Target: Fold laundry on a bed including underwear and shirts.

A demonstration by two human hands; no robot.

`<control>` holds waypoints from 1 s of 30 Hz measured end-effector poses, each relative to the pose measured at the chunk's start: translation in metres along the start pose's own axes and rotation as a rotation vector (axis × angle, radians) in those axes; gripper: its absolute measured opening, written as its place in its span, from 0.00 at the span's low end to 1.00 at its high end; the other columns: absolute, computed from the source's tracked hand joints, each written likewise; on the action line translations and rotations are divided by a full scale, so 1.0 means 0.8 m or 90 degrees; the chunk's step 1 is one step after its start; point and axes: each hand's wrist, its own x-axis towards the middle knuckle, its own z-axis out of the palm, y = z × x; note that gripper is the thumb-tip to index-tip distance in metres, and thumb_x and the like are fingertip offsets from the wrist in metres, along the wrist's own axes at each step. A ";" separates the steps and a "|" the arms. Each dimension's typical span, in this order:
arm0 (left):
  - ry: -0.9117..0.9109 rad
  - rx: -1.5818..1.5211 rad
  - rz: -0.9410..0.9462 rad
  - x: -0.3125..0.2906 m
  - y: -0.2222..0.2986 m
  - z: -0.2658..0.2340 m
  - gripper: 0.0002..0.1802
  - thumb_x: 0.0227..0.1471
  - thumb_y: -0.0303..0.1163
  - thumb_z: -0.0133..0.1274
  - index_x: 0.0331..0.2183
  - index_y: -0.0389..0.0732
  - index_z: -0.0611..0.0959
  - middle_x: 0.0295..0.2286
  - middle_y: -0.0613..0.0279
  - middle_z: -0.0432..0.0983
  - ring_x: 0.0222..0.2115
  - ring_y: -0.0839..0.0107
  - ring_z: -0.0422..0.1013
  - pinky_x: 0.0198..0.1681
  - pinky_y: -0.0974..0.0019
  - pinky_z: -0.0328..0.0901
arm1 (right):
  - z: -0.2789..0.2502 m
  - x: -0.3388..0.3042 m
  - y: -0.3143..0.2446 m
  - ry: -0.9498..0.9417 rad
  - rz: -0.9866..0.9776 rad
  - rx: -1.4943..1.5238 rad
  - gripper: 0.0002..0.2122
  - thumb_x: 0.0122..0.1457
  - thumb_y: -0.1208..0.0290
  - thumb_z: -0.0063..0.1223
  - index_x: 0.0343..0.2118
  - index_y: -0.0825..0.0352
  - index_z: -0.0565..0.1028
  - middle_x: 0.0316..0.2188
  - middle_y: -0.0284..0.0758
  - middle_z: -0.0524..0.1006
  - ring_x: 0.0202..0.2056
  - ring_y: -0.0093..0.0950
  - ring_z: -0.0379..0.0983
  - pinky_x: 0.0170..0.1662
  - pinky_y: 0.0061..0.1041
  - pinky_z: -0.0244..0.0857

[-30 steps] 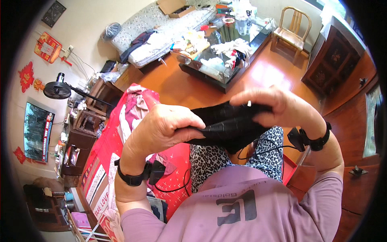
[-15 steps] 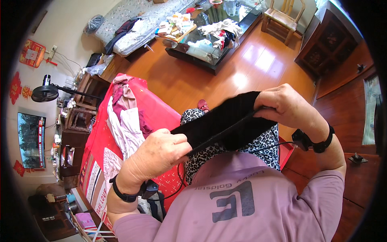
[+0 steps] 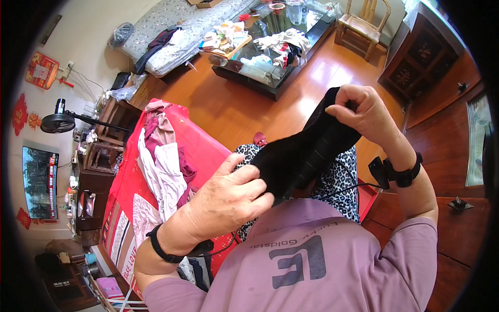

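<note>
Black cloth (image 3: 299, 156), slanting | left hand (image 3: 228, 195) clamped on lower end | right hand (image 3: 368, 113) clamped on upper end

A black cloth (image 3: 301, 151) stretches slantwise in midair

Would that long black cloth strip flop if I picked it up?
Probably floppy: the long black cloth strip bends between the left hand and right hand. Perhaps light, too: it looks like thin fabric.

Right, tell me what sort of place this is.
Probably a home's living room: a pale floral fabric sofa or daybed, a low, black, glass-topped coffee table and a lit, flat, rectangular television suggest it.
</note>
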 end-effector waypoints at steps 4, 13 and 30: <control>0.057 0.010 0.045 0.016 -0.004 0.002 0.08 0.40 0.29 0.53 0.28 0.47 0.81 0.21 0.70 0.65 0.27 0.73 0.68 0.48 0.54 0.61 | 0.005 -0.002 0.000 -0.074 -0.009 0.110 0.08 0.51 0.81 0.54 0.36 0.69 0.73 0.31 0.27 0.72 0.36 0.16 0.67 0.43 0.17 0.62; 0.068 -0.082 -0.021 0.035 -0.037 0.045 0.12 0.42 0.24 0.53 0.34 0.38 0.79 0.21 0.64 0.70 0.25 0.67 0.71 0.44 0.60 0.64 | 0.020 0.003 0.008 -0.096 -0.097 0.127 0.17 0.57 0.83 0.40 0.51 0.70 0.68 0.46 0.35 0.72 0.51 0.22 0.65 0.56 0.23 0.55; 0.341 0.006 -0.086 0.058 -0.030 0.115 0.04 0.43 0.33 0.48 0.21 0.47 0.75 0.23 0.68 0.71 0.28 0.70 0.70 0.40 0.64 0.60 | 0.067 0.024 0.079 -0.204 -0.013 -0.262 0.06 0.53 0.78 0.49 0.33 0.74 0.73 0.24 0.47 0.75 0.27 0.42 0.72 0.32 0.31 0.66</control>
